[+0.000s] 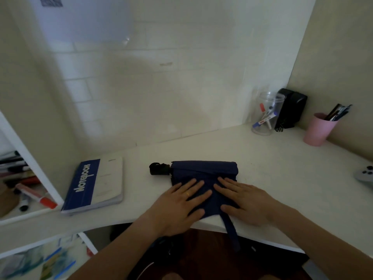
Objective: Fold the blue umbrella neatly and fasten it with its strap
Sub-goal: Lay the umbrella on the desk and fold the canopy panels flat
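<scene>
The blue umbrella [203, 170] lies collapsed on the white desk [272, 168], its fabric spread flat toward me and its black handle [159, 169] pointing left. My left hand [179, 205] rests palm down on the fabric's left part, fingers spread. My right hand [246, 201] lies flat on the right part, fingers pointing left, almost touching the left hand's fingertips. The blue strap [232, 231] hangs from the fabric over the desk's front edge, between my forearms. Neither hand grips anything.
A blue and white notebook [94, 185] lies left of the umbrella. At the back right stand a clear jar of markers [266, 116], a black box [291, 108] and a pink cup of pens [319, 129]. A grey controller [365, 176] sits at the right edge. Shelves with markers are at left.
</scene>
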Demonstrator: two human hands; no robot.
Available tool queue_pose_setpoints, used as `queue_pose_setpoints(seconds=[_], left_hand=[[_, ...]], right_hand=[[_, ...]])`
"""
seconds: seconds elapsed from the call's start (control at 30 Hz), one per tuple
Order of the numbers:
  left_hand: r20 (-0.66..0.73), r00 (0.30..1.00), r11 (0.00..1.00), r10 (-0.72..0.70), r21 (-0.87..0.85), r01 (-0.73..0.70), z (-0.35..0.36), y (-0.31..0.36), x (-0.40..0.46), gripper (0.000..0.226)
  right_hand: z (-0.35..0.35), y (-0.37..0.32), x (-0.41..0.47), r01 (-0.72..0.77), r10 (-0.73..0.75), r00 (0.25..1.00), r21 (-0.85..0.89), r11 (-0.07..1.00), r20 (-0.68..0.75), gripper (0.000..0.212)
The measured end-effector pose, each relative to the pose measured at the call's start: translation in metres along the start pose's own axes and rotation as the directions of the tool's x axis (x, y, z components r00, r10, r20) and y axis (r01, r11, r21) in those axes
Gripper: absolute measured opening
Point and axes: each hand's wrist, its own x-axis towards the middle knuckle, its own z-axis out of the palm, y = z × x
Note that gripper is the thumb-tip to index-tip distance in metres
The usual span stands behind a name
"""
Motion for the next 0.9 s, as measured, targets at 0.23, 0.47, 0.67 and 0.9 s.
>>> queue_pose_setpoints(seconds=[0.23, 0.47, 0.67, 0.9], left_hand=[[0.048, 0.998, 0.998, -0.039, -0.054, 0.041, 0.006, 0.0, -0.005, 0.055], [0.037, 0.998, 0.995, -0.045, -0.091, 0.048, 0.008, 0.0, -0.004, 0.055], [0.036, 0.999, 0.997, -0.031, -0.074, 0.034, 0.011, -0.004, -0.002, 0.057], [0.041, 0.999, 0.997, -0.007, -0.079, 0.011, 0.006, -0.005, -0.002, 0.058]], right_hand=[[-0.069, 0.015, 0.088, -0.112, 0.216, 0.96, 0.463, 0.879, -0.177, 0.041], [-0.074, 0.03, 0.112, 0.023, 0.089, 0.975, 0.493, 0.87, -0.202, 0.013], [-0.064, 0.027, 0.1, 0.129, 0.068, 0.95, 0.58, 0.804, -0.306, 0.01], [-0.065, 0.03, 0.093, 0.04, -0.041, 0.999, 0.209, 0.977, 0.002, 0.068]])
